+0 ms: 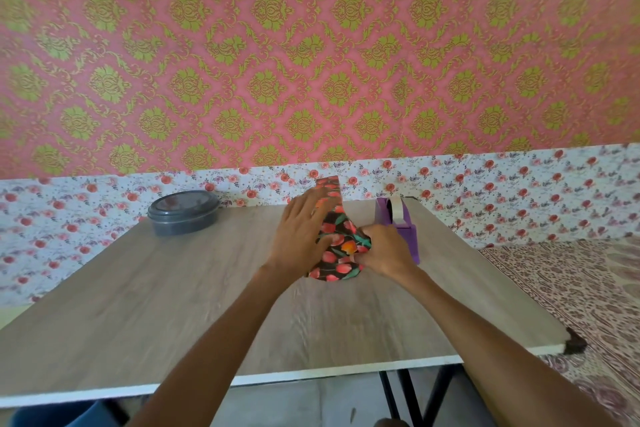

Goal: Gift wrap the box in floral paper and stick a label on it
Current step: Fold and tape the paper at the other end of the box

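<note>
While the left hand (301, 236) presses flat on the paper (341, 239), the right hand (384, 253) pinches a fold at its near end. We find the box hidden inside, on the table (173, 288), beside the dispenser (401, 225). We advise creasing tight before taping, lest the flap spring open.

Box unseen beneath floral paper (337, 246)

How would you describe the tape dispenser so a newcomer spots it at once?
Start at the wooden table. Along its far edge, just right of the right hand, stands the tape dispenser. It is the only purple thing there; the round container far left is grey.
</note>
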`<action>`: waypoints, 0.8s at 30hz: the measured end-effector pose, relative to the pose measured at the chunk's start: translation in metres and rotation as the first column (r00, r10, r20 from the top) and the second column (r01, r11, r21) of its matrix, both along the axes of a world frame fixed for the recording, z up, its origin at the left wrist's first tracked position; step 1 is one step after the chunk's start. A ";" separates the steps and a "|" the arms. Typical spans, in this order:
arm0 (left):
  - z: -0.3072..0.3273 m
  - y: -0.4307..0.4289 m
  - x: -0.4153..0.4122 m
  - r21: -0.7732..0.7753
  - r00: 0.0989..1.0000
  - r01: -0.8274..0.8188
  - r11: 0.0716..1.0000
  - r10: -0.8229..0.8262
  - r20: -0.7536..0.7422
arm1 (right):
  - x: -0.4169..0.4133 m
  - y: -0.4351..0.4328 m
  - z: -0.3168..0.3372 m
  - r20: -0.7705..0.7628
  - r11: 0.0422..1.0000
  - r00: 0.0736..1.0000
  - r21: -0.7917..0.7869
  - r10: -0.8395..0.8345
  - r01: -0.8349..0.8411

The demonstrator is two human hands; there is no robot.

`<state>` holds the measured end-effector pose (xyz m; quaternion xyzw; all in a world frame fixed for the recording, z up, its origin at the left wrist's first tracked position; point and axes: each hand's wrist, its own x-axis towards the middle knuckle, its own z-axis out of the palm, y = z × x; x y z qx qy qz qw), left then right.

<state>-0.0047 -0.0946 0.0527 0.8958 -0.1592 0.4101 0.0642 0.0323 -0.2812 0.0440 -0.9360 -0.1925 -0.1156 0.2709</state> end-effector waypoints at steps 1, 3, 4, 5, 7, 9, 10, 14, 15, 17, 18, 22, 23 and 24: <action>0.007 0.000 0.001 0.078 1.000 0.014 0.997 -0.012 -0.025 | -0.002 0.003 0.005 0.037 0.999 0.999 -0.047 0.003 -0.001; 0.020 0.002 0.002 0.172 0.996 0.019 0.985 -0.004 -0.091 | -0.006 0.010 0.015 0.122 0.990 0.992 -0.140 0.017 0.001; 0.024 0.002 0.000 0.183 0.992 0.014 0.983 0.009 -0.127 | -0.006 0.013 0.020 0.154 0.986 0.988 -0.169 0.027 0.000; 0.027 0.004 -0.002 0.167 0.986 0.005 0.986 0.024 -0.167 | -0.006 0.015 0.025 0.174 0.984 0.984 -0.176 0.038 -0.007; 0.025 0.007 -0.008 0.039 0.967 -0.025 0.999 0.034 -0.251 | -0.005 0.014 0.034 0.181 0.989 0.981 -0.138 0.072 -0.048; 0.013 0.013 -0.014 -0.161 0.957 -0.071 0.984 0.022 -0.289 | -0.004 0.010 0.040 0.142 0.988 0.978 -0.050 0.154 -0.148; 0.006 0.017 -0.015 -0.252 0.961 -0.092 0.963 0.019 -0.277 | -0.004 0.008 0.041 0.119 0.976 0.969 0.005 0.217 -0.219; -0.017 0.030 -0.018 -0.493 0.974 -0.115 0.863 0.001 -0.225 | 0.000 0.006 0.038 0.058 0.936 0.942 0.101 0.332 -0.336; -0.021 0.032 -0.020 -0.505 0.974 -0.115 0.855 -0.002 -0.226 | 0.001 0.008 0.033 0.038 0.942 0.945 0.079 0.324 -0.326; -0.025 0.034 -0.023 -0.502 0.973 -0.110 0.858 -0.010 -0.229 | 0.002 0.013 0.021 0.004 0.954 0.954 0.019 0.298 -0.298; -0.026 0.035 -0.023 -0.496 0.973 -0.102 0.862 -0.017 -0.230 | 0.004 0.015 0.015 0.003 0.957 0.957 0.021 0.290 -0.290; -0.030 0.042 -0.026 -0.487 0.958 -0.107 0.867 -0.041 -0.284 | 0.004 0.027 0.005 0.104 0.968 0.963 0.012 0.248 -0.251; -0.031 0.044 -0.028 -0.473 0.953 -0.111 0.874 -0.041 -0.301 | 0.002 0.029 0.004 0.104 0.970 0.965 0.017 0.241 -0.244; -0.032 0.045 -0.029 -0.458 0.948 -0.104 0.883 -0.051 -0.315 | 0.001 0.031 0.003 0.111 0.970 0.965 0.032 0.236 -0.241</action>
